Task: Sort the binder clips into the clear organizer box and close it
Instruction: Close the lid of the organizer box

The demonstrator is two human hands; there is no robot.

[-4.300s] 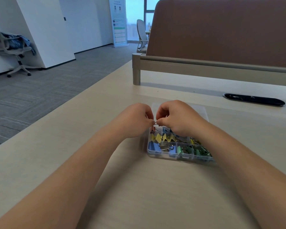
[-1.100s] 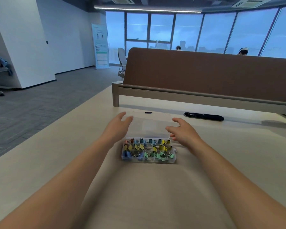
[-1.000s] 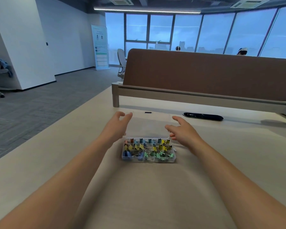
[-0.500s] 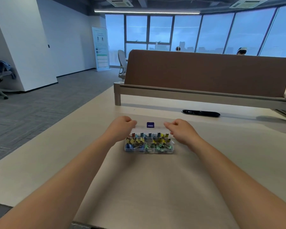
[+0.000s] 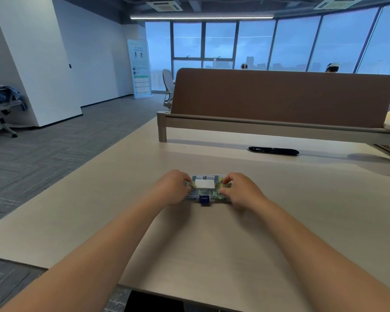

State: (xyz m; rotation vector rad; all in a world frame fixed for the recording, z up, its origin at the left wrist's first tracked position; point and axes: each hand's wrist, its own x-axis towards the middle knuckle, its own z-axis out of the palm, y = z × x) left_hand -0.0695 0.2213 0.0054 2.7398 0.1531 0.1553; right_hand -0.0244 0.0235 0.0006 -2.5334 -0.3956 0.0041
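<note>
The clear organizer box (image 5: 206, 192) lies on the beige desk with its lid down over the coloured binder clips, which show dimly through the plastic. A white label sits on the lid and a dark blue latch (image 5: 204, 199) hangs at the front edge. My left hand (image 5: 171, 188) grips the box's left end with curled fingers. My right hand (image 5: 240, 191) grips the right end the same way, thumb at the front.
A black oblong cable grommet (image 5: 273, 151) sits in the desk (image 5: 302, 199) further back. A brown divider panel (image 5: 279, 97) rises behind it. The desk's left edge drops to grey carpet, and an office chair (image 5: 0, 109) stands far left.
The lid, flat open behind the box a second ago, has swung forward and now lies down over the clips. Both hands came with it and now hold the box's ends.
</note>
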